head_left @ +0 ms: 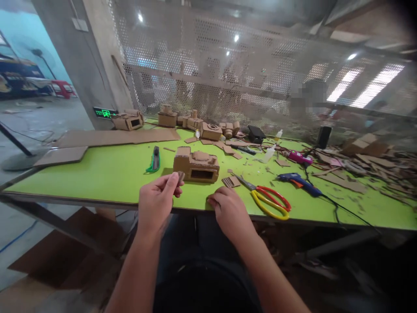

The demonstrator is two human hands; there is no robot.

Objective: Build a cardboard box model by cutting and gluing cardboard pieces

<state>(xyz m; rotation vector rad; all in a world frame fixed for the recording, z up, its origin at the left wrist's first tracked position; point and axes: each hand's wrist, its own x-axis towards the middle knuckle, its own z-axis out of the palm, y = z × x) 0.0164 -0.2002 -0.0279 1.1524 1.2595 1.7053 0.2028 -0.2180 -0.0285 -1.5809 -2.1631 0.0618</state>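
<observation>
My left hand (pixel 160 196) is closed, pinching a small piece of cardboard (pixel 181 175) between thumb and fingers. Just beyond it, a cardboard model camera (pixel 197 165) stands on the green tabletop, its rectangular opening facing me. My right hand (pixel 228 209) is low over the table's front edge with its fingertips together; whatever they may hold is too small to make out. Close to the right knuckles lies a ribbed cardboard scrap (pixel 231 181). Beside it are scissors (pixel 270 201) with red and yellow handles.
A green utility knife (pixel 154 159) lies left of the model. A blue glue gun (pixel 299 183) with a trailing cord and a pink glue gun (pixel 299 158) are at right. Long cardboard sheets (pixel 120 138), more cardboard models (pixel 211 130) and scraps line the back, before a perforated metal screen (pixel 202 56).
</observation>
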